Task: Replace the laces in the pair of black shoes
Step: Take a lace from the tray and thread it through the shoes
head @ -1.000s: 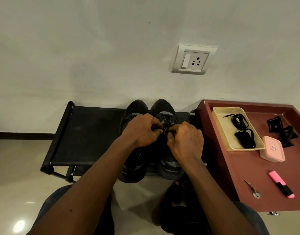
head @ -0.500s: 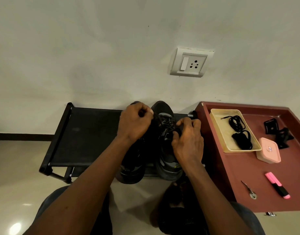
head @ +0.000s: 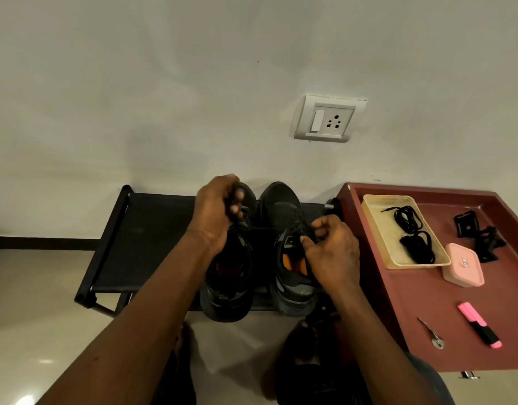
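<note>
More gap: left hand (head: 215,211), right hand (head: 331,249).

Beneath the left hand (head: 219,211) and right hand (head: 331,252), a pair of black mesh shoes (head: 281,200) with a black shoe lace (head: 297,226), orange insoles and grey heels. Right of the right hand, a dark red wooden table (head: 412,317) bears a pale yellow plastic tray (head: 374,217), black coiled laces (head: 412,229), a pink square lidded box (head: 462,264) and a pink-and-black highlighter pen (head: 480,328).

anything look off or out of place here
Nothing stands out. Both black shoes sit upright side by side on the rack, spare laces lie inside the tray, and the right hand pinches the right shoe's lace.
</note>
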`<state>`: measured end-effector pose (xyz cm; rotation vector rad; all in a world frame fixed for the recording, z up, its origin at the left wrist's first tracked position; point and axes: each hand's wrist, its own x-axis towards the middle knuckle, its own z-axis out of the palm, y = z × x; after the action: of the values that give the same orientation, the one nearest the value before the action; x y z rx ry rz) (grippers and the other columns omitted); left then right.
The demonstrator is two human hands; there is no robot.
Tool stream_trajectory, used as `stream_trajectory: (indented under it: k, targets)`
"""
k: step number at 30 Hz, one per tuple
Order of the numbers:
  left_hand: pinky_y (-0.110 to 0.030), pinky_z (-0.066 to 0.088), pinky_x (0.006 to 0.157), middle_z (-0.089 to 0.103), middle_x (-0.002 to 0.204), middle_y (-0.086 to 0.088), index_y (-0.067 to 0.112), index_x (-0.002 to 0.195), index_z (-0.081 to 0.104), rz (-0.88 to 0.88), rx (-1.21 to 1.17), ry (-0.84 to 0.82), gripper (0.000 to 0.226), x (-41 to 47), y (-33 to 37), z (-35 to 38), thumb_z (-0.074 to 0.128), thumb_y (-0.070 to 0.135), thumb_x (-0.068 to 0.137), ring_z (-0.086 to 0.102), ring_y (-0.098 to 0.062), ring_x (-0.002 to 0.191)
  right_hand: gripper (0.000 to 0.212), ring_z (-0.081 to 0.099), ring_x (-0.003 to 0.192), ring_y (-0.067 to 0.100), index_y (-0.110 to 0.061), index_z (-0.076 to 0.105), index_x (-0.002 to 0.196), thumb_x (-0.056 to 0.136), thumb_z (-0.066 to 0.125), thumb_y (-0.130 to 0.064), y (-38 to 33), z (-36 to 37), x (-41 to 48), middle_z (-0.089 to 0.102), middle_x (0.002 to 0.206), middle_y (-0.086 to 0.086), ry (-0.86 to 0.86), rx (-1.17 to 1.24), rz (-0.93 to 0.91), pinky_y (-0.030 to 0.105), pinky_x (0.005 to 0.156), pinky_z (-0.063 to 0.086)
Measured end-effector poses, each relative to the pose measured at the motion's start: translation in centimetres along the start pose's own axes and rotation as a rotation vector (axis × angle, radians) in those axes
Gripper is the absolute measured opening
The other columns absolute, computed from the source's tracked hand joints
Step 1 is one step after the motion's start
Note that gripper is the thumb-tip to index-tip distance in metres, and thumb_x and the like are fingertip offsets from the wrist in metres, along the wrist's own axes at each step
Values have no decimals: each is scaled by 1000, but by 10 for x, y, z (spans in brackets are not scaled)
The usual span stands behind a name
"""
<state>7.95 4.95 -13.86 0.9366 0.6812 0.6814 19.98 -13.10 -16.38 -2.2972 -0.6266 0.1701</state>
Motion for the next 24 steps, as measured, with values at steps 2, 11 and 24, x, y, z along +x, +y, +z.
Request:
stream_trajectory:
  k: [2, 11, 24]
  targets:
    - [-26, 47, 63, 65, 75, 9, 20, 87, 65, 144, 496, -134, 17, -3, -12, 7, 63, 32, 99, 56, -4, 59, 25, 64, 100, 14, -28, 64, 107, 89, 80, -25, 5, -4, -4, 64, 103, -9, -18, -20, 16, 41, 91, 56]
    - [-31, 56, 87, 72, 100, 15, 33, 107, 70, 361, 1332, -275, 14, -9, -48, 27, 70, 30, 93, 66, -5, 93, 12, 65, 84, 7, -33, 64, 97, 92, 75, -33, 5, 1, -1, 67, 88, -15, -42, -144, 4, 32, 75, 54]
    - [-20, 58, 74, 74, 87, 3, 20, 104, 75, 317, 612, -195, 18, -11, -19, 23, 70, 6, 94, 72, -8, 81, 15, 63, 74, -1, -34, 65, 85, 88, 79, -37, 11, 2, 9, 67, 77, -18, -90, -96, 48, 31, 68, 55]
